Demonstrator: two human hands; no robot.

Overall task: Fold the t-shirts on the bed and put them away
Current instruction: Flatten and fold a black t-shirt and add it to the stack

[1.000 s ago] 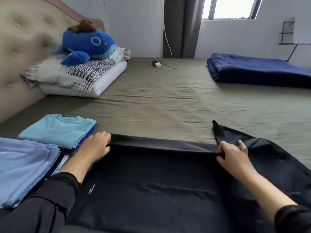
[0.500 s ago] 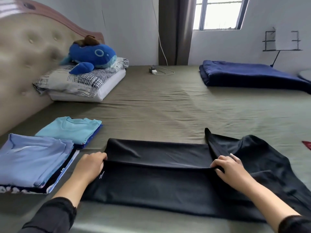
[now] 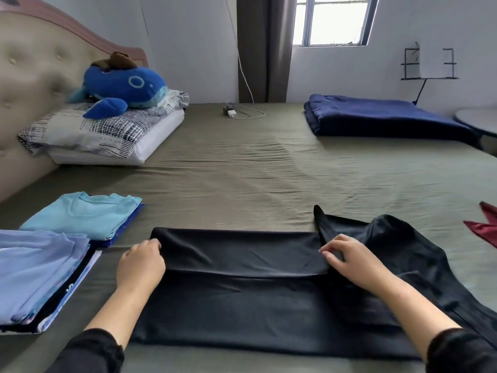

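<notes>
A black t-shirt point(image 3: 269, 300) lies spread across the near part of the olive bed point(image 3: 269, 179), its far edge folded back toward me as a flap. My left hand point(image 3: 141, 265) grips the flap's left end with curled fingers. My right hand point(image 3: 349, 261) pinches the flap's right end, where the sleeve part bunches up and trails to the right. On the left sit two piles of folded shirts: a light blue pile point(image 3: 37, 273) near me and a turquoise one point(image 3: 83, 215) behind it.
A dark red garment point(image 3: 484, 227) pokes in at the right edge. A folded navy blanket point(image 3: 382, 117) lies at the far right, pillows point(image 3: 107, 135) with a blue plush whale point(image 3: 121, 87) at the far left, a charger and cable point(image 3: 236, 113) by the wall.
Both hands have drawn the folded edge of the black shirt toward me, widening the flap. The camera has tilted up and back, bringing the red garment into view.
</notes>
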